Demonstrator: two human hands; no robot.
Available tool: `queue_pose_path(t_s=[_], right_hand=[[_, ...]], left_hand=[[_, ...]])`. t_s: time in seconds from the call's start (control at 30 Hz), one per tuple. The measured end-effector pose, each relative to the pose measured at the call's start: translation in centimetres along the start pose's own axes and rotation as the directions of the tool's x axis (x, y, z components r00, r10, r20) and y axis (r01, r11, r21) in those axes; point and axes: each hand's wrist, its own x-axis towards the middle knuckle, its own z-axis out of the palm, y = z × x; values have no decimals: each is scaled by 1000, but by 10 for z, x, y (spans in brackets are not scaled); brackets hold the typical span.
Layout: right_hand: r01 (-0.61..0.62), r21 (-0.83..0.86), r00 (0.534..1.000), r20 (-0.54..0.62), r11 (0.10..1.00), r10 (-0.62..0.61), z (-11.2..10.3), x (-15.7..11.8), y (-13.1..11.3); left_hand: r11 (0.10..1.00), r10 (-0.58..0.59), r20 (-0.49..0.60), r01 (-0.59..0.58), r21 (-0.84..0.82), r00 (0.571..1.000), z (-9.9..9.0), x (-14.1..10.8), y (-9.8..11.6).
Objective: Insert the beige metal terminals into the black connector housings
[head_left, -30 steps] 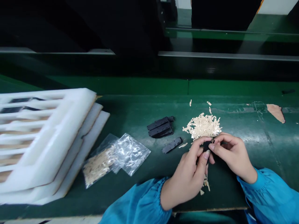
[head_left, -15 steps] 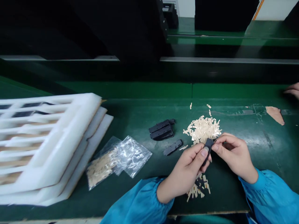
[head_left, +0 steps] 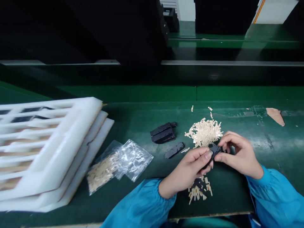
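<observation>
My left hand point(head_left: 190, 164) is closed on a small black part point(head_left: 214, 150), thumb on top of it. At the part's right end are the thumb and fingertips of my right hand point(head_left: 238, 154), bent around that end; whether they pinch something small is hidden. Behind both hands lies a heap of small cream pieces point(head_left: 205, 132). More cream pieces point(head_left: 196, 193) are scattered below my left hand, near the table's front edge. To the left rest a single black part point(head_left: 174, 150) and a group of similar black parts point(head_left: 163, 132).
Clear plastic bags point(head_left: 135, 160), one with cream pieces point(head_left: 102, 174) in it, lie left of the black parts. Stacked white foam trays point(head_left: 78, 126) fill the far left. A brown scrap point(head_left: 275, 116) is on the green table point(head_left: 237, 109) at the right.
The black part in my left hand has tilted towards the right. My right hand's fingers have shifted around its end. Another person's hand at the right edge has gone out of view.
</observation>
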Motion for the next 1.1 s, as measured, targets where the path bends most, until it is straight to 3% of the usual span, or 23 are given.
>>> queue_pose_path(t_s=[0.17,0.67,0.77,0.83,0.9,0.97,1.03,1.1], right_hand=[[38,80,999,-20,996,-37,-8,-1,-3],[56,32,998,-24,998,-55,-8,0,-5],[-22,86,1000,-6,996,22,-7,1,-4],[-168,230,985,79,959,153,-6,3,-1],[-363,377,927,241,852,288,-4,4,4],[-474,413,875,317,778,365,-3,5,7],[-461,361,884,265,811,385,-2,5,6],[-380,290,923,189,879,336,-2,4,2]], left_hand=[[1000,22,8,-22,-22,1000,0,0,-1],[998,-32,37,34,-44,999,2,0,0],[999,-24,49,26,-30,999,0,0,0],[1000,-2,75,2,2,997,-2,1,0],[1000,21,106,-24,19,994,-5,0,1],[1000,28,130,-27,-14,991,-7,0,2],[994,13,155,4,-113,988,-8,0,3],[974,-5,175,44,-220,985,-8,0,1]])
